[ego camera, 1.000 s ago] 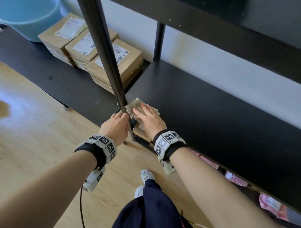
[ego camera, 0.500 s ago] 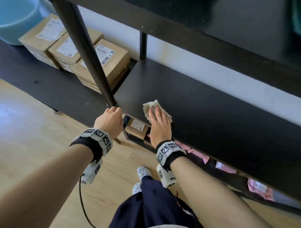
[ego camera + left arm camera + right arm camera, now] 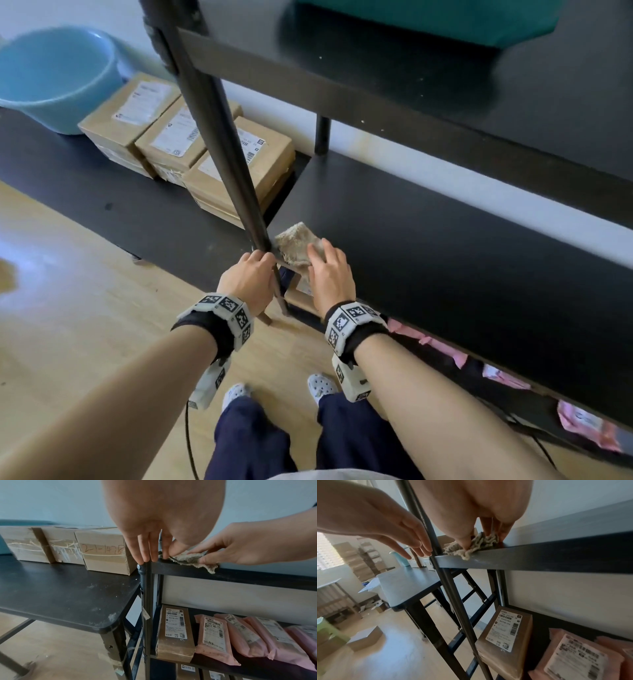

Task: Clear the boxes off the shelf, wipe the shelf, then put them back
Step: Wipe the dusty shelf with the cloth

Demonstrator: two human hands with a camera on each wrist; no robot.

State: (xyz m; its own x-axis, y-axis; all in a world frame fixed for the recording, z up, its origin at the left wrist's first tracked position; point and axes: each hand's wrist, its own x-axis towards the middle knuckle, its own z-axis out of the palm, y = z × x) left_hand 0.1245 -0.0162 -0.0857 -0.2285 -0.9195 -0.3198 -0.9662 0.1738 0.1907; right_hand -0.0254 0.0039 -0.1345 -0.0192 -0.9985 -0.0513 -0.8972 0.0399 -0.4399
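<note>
Right hand (image 3: 330, 274) flat, pressing cloth (image 3: 297, 247) on shelf (image 3: 445, 260) corner; left hand (image 3: 247, 279) loose, holding nothing, by post (image 3: 219, 130). Boxes (image 3: 239, 168) at 11 o'clock look light, stiff (grab opposite sides).

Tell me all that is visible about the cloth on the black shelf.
The cloth is a small beige rag of coarse, nubbly weave, crumpled, with frayed edges. It lies on the shelf at its front left corner, beside the upright post, one edge hanging slightly over the front. The right hand presses it down with straight fingers. The left hand rests at the post beside it.
</note>
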